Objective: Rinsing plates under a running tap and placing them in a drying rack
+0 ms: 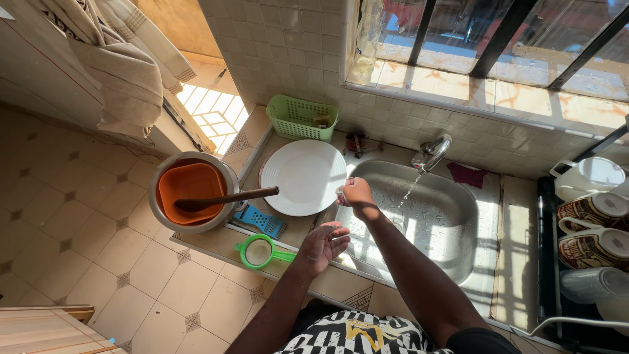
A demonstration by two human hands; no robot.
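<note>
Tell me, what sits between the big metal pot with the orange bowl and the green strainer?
In the head view, a blue grater lies on the counter between the metal pot and the green strainer, just under the wooden spoon's handle.

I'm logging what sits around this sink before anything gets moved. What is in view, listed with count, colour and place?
plate: one, white, on the counter left of the sink
sink: one, steel, centre right
tap: one, steel, behind the sink, water running
pot: one, metal, at the counter's left end
bowl: one, orange, inside the pot
spoon: one, brown, lying across the pot
basket: one, green, against the tiled wall
strainer: one, green, at the counter's front edge
cloth: one, magenta, right of the tap
cups: several, white and patterned, on the rack at far right
left hand: open, above the counter's edge
right hand: at the plate's right rim, what the fingers hold is unclear
</note>
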